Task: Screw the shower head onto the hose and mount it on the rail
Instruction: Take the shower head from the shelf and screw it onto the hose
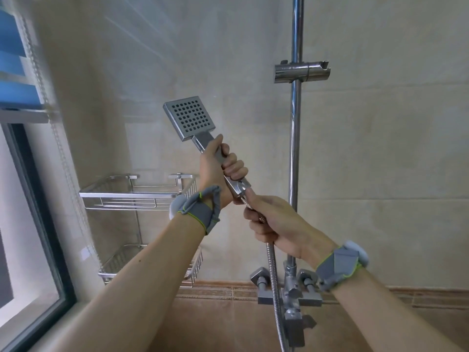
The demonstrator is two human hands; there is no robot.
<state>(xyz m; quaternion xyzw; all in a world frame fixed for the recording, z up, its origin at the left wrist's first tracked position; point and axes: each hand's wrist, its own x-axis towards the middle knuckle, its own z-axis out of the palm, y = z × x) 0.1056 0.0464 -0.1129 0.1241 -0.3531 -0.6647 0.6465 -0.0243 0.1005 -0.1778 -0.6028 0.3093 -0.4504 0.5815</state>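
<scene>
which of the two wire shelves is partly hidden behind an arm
The lower wire shelf: the left forearm crosses in front of it. The upper wire shelf shows almost whole, with only its right end behind the left wrist.

a two-tier wire rack [138, 196] hangs left of and below the fingers, a window [28, 237] farther left, a mixer tap [291, 293] below.

Left hand [218, 168] grips shower head [189, 118] handle; right hand [276, 224] pinches hose [275, 288] nut (rail [294, 148] beside).

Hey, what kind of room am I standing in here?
Most likely a bathroom shower area: a chrome shower rail on a tiled wall, a mixer tap below it, and wire shower shelves in the corner.
</scene>
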